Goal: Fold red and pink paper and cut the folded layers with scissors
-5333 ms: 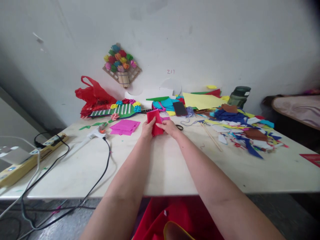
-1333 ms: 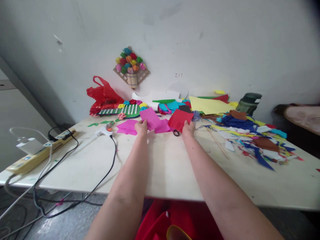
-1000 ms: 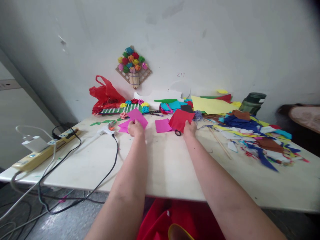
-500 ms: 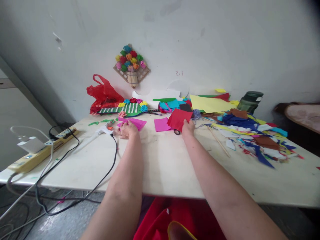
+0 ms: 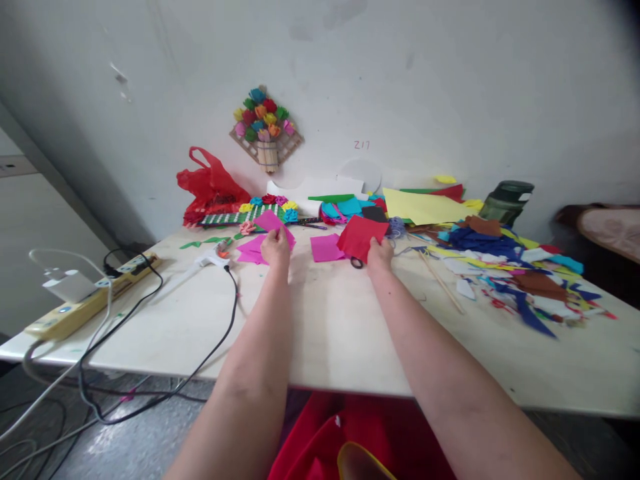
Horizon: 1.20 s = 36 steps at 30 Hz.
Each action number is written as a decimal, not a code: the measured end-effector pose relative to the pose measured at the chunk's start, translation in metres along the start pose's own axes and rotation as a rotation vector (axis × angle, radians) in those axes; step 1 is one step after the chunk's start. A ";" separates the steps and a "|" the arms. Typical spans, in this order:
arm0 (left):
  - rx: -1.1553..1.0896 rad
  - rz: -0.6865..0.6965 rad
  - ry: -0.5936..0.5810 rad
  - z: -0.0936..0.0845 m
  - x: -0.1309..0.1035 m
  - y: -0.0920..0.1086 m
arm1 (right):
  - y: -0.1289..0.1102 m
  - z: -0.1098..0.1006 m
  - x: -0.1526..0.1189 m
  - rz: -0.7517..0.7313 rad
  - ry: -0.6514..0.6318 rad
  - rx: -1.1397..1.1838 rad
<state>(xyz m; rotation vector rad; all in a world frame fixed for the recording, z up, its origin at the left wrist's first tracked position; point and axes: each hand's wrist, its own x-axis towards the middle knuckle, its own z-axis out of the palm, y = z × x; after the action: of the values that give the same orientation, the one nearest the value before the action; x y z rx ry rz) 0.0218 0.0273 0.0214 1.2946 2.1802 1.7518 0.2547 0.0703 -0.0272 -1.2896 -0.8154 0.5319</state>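
My left hand [image 5: 276,247] pinches a pink paper piece [image 5: 270,223], lifted at a tilt above another pink sheet [image 5: 251,249] on the table. Red square paper [image 5: 361,235] is gripped at its lower right corner by my right hand [image 5: 380,253]. Between the hands lies a pink square [image 5: 326,248], its right edge close to the red paper. The black ring of a scissors-like handle [image 5: 356,263] shows just below the red paper; the rest is hidden.
A white glue gun [image 5: 213,259] with a black cable and a power strip [image 5: 85,303] occupy the left. Paper scraps [image 5: 540,283], a stick [image 5: 443,283] and a dark green bottle [image 5: 506,203] are at the right. Behind stand a red bag [image 5: 213,183] and a flower-trimmed green piece [image 5: 243,217].
My left hand has closed on a pink piece and raised it from the pink sheets, moving slightly right. My right hand still holds the red paper. The view has shifted slightly.
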 end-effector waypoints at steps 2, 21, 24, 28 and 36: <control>-0.122 0.093 -0.034 0.010 -0.001 -0.001 | 0.002 0.000 0.001 -0.008 -0.003 0.006; 0.162 -0.133 -0.029 0.003 -0.004 -0.008 | -0.002 -0.004 -0.004 0.093 -0.069 -0.063; 0.140 -0.173 -0.010 0.003 -0.003 -0.007 | -0.001 -0.003 -0.003 0.065 -0.100 -0.143; 0.152 -0.210 -0.039 0.000 -0.002 -0.002 | -0.006 -0.002 -0.005 -0.121 -0.054 -0.211; 0.236 -0.171 -0.052 -0.011 0.010 -0.005 | -0.029 -0.003 -0.035 -0.621 -0.205 -0.509</control>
<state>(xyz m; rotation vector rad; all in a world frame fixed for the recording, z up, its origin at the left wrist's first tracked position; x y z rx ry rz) 0.0067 0.0245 0.0254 1.1388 2.4445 1.4201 0.2330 0.0356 -0.0068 -1.3517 -1.5207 -0.0557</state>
